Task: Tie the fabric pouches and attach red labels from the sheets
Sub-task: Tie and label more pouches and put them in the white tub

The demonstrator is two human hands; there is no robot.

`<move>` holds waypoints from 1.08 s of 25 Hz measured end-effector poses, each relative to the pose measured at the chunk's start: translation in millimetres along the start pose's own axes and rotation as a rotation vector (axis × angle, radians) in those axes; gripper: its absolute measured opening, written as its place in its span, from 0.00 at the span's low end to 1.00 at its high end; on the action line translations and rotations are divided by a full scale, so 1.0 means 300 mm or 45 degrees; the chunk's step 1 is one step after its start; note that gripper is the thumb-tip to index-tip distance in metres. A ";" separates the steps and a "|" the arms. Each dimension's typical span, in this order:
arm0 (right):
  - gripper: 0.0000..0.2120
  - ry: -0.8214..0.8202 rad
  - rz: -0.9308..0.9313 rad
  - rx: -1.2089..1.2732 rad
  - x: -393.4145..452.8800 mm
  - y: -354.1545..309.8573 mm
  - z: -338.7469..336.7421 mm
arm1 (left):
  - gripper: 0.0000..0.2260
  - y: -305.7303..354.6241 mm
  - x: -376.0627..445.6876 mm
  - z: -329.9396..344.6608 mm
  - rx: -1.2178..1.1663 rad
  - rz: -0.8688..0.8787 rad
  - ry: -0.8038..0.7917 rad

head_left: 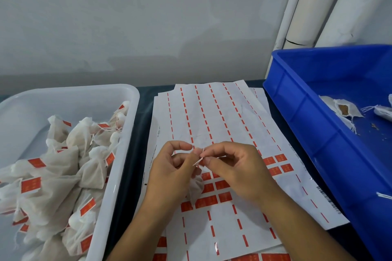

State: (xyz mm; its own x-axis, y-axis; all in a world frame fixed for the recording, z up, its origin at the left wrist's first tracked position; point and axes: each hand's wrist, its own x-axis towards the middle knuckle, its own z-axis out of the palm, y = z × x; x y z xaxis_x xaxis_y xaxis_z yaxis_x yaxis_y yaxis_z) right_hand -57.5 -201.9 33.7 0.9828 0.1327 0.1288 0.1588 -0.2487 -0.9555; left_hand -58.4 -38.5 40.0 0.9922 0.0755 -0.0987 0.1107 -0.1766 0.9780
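Dozens of tied, labelled pouches [63,167] fill the white tray [127,99] at the left of the frame. At centre, above the label sheets [212,116] on the table [135,154], the left hand [169,174] and right hand [237,167] meet, fingers pinching a small label [198,161]; a pouch [196,186] hangs beneath. At right, the blue crate [307,116] holds untied pouches [343,110].

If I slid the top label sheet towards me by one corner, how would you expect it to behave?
The top label sheet looks thin and lies flat, so it would probably bend rather than move stiffly. It rests on other sheets, so it may glide easily or drag them along. Most labels are peeled off, so it is likely very light.
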 end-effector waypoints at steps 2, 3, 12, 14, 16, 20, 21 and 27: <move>0.07 0.034 0.088 0.064 -0.002 -0.003 0.003 | 0.12 -0.005 0.001 0.002 0.010 0.004 -0.025; 0.07 0.058 0.131 0.097 -0.002 -0.006 0.003 | 0.08 -0.007 0.002 0.002 0.014 0.010 -0.047; 0.06 0.119 0.433 0.533 0.014 -0.006 -0.005 | 0.15 -0.001 -0.014 -0.015 -0.061 0.133 -0.362; 0.07 0.139 0.455 0.631 0.017 -0.008 -0.013 | 0.14 0.000 -0.015 -0.022 -0.096 0.148 -0.410; 0.08 0.172 0.485 0.718 0.021 -0.008 -0.021 | 0.13 -0.003 -0.015 -0.031 -0.114 0.165 -0.473; 0.08 0.193 0.503 0.728 0.022 -0.013 -0.022 | 0.21 -0.013 -0.005 -0.051 -0.069 0.207 -0.547; 0.08 0.193 0.504 0.731 0.021 -0.015 -0.021 | 0.21 -0.014 -0.003 -0.052 -0.041 0.230 -0.527; 0.09 0.175 0.518 0.761 0.018 -0.022 -0.021 | 0.10 -0.021 0.010 -0.052 0.253 0.265 -0.190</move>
State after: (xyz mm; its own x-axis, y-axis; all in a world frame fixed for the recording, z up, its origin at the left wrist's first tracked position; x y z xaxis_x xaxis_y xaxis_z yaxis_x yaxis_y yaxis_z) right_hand -52.7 -205.5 42.3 0.9623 0.0103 -0.2719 -0.2609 0.3182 -0.9114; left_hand -56.9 -21.9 36.3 0.9904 -0.1247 0.0591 -0.1009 -0.3626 0.9265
